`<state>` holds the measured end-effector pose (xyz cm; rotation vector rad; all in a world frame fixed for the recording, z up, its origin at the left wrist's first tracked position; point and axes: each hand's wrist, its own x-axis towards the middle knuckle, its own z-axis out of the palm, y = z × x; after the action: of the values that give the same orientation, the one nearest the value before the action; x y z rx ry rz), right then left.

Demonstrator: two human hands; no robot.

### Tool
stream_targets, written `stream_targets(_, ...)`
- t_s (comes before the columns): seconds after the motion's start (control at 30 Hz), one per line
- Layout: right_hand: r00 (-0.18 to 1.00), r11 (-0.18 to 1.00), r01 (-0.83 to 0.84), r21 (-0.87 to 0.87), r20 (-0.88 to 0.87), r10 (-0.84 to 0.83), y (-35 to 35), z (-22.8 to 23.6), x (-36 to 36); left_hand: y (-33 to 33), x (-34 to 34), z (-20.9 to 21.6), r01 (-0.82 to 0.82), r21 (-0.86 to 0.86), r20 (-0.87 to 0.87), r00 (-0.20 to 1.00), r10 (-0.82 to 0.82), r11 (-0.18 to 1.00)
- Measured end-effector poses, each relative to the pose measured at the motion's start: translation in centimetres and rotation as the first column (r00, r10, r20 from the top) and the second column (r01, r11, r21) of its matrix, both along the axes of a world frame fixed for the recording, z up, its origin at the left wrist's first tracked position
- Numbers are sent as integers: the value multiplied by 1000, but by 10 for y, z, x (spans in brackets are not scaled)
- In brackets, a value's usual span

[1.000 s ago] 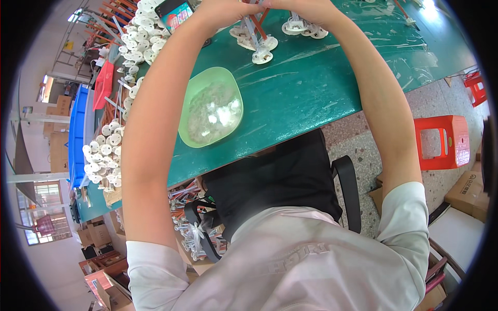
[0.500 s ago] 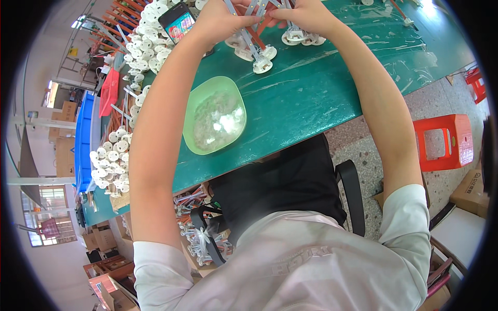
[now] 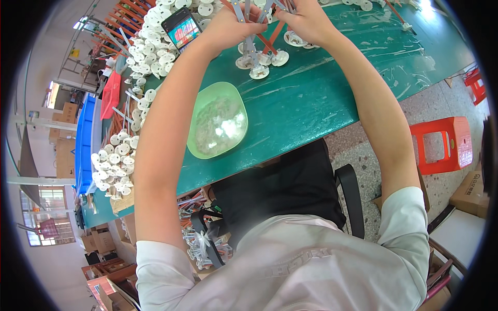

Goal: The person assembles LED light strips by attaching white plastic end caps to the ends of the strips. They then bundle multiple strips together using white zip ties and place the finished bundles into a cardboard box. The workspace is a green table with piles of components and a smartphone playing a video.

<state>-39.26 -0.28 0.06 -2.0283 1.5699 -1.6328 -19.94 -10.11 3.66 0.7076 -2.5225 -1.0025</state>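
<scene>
Orange and grey strips, gripped between left hand and right hand, white discs below

The table is green, shiny and scuffed. A light green bowl sits close to the front, with clear stuff in it. Farther back, red and grey sticks touch the table with their white round ends. A big heap of white discs lies on the left. A thin red stick lies far right.
</scene>
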Motion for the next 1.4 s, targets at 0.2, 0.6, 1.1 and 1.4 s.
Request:
stream_targets(0.2, 996, 978, 55, -199, -52, -67, -5, -6, 2, 9, -6, 1, 2, 100, -57, 998, 4, 995)
stream_targets(0.6, 989, 993, -94, -69, 107, 101, 5, 5, 8, 19, -5, 6, 11, -54, 39, 999, -9, 999)
stream_targets(1.1, 815, 894, -425, 142, 490, 310, -1, -7, -13, 16, -23, -6, -92, -81, -130, 988, 81, 992)
stream_targets(1.4, 893, 980, -171, -104, 403, 199, 2, -7, 8, 42, -33, 4, -29, -439, -6, 1000, 30, 898)
